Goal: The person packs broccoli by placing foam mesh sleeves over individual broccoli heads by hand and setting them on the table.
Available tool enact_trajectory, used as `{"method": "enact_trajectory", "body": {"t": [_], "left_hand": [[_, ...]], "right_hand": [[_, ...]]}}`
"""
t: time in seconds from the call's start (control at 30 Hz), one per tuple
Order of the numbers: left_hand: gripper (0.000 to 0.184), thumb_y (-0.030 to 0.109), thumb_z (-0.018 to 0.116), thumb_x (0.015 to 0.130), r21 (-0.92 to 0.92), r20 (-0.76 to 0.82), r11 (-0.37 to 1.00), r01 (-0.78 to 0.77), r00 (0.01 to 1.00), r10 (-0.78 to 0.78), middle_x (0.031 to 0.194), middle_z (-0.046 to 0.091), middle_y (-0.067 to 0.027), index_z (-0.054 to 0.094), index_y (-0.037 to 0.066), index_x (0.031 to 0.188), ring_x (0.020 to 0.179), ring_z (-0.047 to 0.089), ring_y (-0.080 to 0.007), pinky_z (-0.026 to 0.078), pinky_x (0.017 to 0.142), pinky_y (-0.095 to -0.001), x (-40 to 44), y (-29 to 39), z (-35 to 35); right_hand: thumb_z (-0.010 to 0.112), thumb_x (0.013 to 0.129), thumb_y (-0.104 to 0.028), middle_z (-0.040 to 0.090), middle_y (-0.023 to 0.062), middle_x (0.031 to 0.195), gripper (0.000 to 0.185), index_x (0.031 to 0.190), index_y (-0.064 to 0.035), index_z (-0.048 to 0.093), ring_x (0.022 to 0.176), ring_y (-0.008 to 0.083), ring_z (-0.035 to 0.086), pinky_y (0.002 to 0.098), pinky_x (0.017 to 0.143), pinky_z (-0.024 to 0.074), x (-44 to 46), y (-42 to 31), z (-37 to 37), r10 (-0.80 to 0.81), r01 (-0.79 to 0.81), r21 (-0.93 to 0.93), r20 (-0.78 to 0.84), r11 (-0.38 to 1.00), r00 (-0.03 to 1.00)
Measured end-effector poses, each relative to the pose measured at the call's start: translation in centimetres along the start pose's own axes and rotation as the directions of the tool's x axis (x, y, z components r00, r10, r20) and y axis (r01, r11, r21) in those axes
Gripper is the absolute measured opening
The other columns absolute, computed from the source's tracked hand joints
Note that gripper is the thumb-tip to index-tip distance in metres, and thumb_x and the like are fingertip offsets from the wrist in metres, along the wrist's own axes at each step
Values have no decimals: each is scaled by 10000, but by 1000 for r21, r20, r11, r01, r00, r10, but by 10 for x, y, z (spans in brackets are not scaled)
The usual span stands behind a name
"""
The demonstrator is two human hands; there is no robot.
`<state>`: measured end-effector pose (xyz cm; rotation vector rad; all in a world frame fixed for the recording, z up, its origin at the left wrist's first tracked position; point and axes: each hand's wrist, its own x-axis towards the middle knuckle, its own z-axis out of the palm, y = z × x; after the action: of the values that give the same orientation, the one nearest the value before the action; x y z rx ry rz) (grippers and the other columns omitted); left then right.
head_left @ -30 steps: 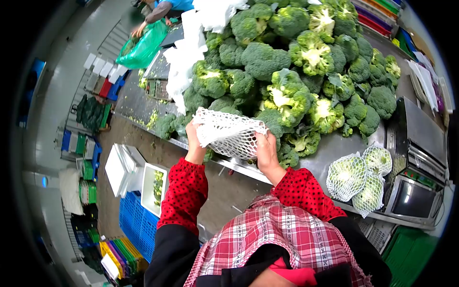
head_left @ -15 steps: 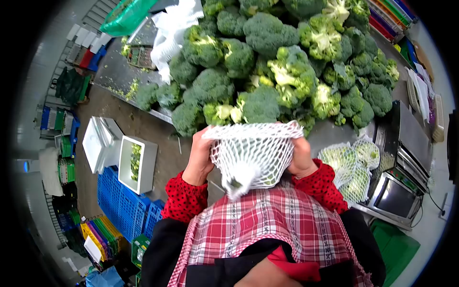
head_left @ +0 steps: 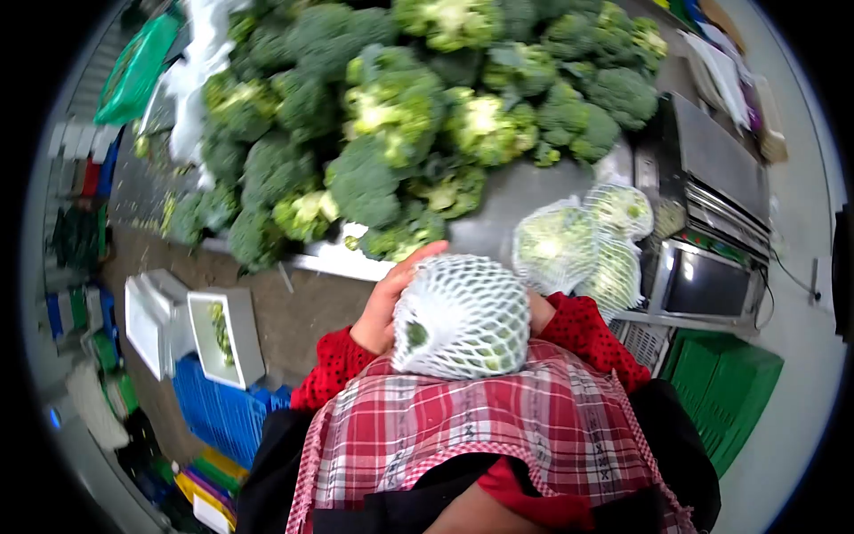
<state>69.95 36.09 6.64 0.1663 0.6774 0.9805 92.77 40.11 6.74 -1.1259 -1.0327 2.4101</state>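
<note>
Close against the plaid apron, a broccoli head in a white foam net [head_left: 467, 311] sits between my two hands. My left hand [head_left: 389, 303] is wrapped round its left side, thumb and fingers pressed to the mesh. On the other side my right hand [head_left: 539, 311] holds it, its fingers mostly hidden behind the net. A green patch shows through a gap at the net's left end. Beyond it lies a big pile of bare broccoli heads [head_left: 391, 107]. To the right, several netted broccoli heads [head_left: 560, 245] rest on the metal table [head_left: 498, 214].
A screened metal device [head_left: 709, 283] stands at the table's right end, with green crates [head_left: 721, 383] below it. On the left, a white foam box [head_left: 245, 343] with trimmings sits by a blue crate [head_left: 213, 405]. White nets [head_left: 197, 80] lie at the far left of the table.
The net, earlier spread and gathered at its lower left, now wraps snugly round the broccoli. My view has swung right, bringing the netted heads nearer the middle.
</note>
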Motion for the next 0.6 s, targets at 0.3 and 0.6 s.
{"method": "enact_trajectory", "body": {"t": [0.3,0.6], "left_hand": [[300,82,512,919,635,-201,769,76,977,70,1119,632,-162,552,-76,1171,913,652,-216,533,804,-323,73,-48,79],[522,312,638,858,960,279,8,-279,956,-88,799,663,-120,505,-24,1235,565,634,-168,527,530,-320,155,-89,153]], "right_hand": [[393,812,-5,482,157,1334,562,1371,53,390,1162,198,509,295,989,390,-75,-6,-69,-566,511,-247,-419,824,710],[589,908,-170,546,137,1140,451,1284,33,444,999,175,515,302,875,418,-142,6,-162,-466,102,-458,-881,883,77]]}}
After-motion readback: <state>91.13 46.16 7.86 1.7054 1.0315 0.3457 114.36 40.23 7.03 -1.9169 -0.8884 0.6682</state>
